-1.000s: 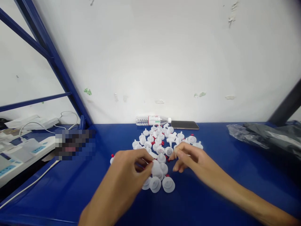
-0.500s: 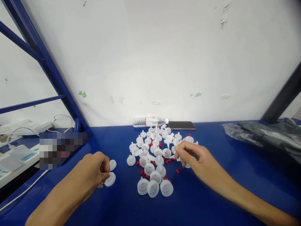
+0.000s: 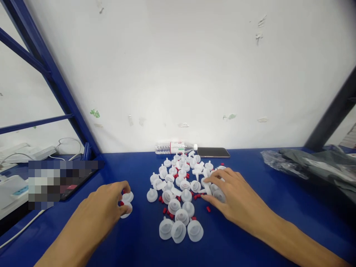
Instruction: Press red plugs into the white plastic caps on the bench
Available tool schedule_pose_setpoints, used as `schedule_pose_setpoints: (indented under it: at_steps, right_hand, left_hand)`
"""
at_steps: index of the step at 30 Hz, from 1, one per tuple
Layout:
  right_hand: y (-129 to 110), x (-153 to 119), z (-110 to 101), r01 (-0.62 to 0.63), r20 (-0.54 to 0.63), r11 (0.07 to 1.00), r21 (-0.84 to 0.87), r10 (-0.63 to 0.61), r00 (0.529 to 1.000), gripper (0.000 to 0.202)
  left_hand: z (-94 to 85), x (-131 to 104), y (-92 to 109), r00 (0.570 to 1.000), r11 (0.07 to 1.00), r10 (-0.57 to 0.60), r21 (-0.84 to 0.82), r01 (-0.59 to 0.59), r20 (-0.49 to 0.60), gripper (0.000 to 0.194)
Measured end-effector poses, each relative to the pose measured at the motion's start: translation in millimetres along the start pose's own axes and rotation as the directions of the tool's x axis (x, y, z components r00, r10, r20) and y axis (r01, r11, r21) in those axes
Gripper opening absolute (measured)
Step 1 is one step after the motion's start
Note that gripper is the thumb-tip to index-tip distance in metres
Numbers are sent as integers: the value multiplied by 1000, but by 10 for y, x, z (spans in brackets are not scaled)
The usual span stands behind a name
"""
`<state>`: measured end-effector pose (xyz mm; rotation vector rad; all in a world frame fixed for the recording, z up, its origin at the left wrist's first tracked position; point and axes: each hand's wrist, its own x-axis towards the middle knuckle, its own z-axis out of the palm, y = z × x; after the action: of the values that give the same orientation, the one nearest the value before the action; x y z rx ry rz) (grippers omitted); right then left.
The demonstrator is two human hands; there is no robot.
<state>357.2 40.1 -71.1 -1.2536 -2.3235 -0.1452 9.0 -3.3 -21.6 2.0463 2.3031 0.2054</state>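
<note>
At the left of the blue tabletop, my left hand (image 3: pixel 107 202) has its thumb and index finger apart beside two white plastic caps (image 3: pixel 128 197). Small red pieces show between those fingers; whether they touch the hand is unclear. My right hand (image 3: pixel 232 191) reaches over the right side of a heap of white spouted caps (image 3: pixel 187 195), fingers spread and curved down. Under its palm lie translucent caps (image 3: pixel 219 194), partly hidden. Small red cylinders (image 3: pixel 208 209) are scattered among the heap. Some caps show their hollow undersides, others stand spout up.
Behind the heap, a plastic bottle (image 3: pixel 165 149) lies on its side next to a dark phone (image 3: pixel 213 152). A grey bag with clear plastic (image 3: pixel 283 163) rests at the right. Power strips and cables (image 3: pixel 20 230) line the left edge, beside a blue metal frame (image 3: pixel 61 89).
My left thumb and index finger have parted from a pinch by the two caps. My right hand has opened its fingers and lowered over the heap's right side. The view has shifted slightly.
</note>
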Motion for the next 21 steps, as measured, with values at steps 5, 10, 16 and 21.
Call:
schedule_pose_setpoints:
  at_steps: [5,10,16,21]
  right_hand:
    - [43,13,33,7,40,1000,12,-7,999,23]
    - [-4,33,-31,-8,-39,994,110,12,999,22]
    - [-77,19,-69,-26,-39,976,214,36,999,23]
    - [-124,12,-84,-62,5,957,283,63,998,25]
  left_hand:
    - [-75,-95,368,997,996,76,36,-76,19,28]
    - [14,-87,608,951,965,244,-144,-219,192,26]
    - [86,-58,783,934,964,256,-138,-227,251,25]
    - [158,-35,801,944,964,262,-99,-247,199,22]
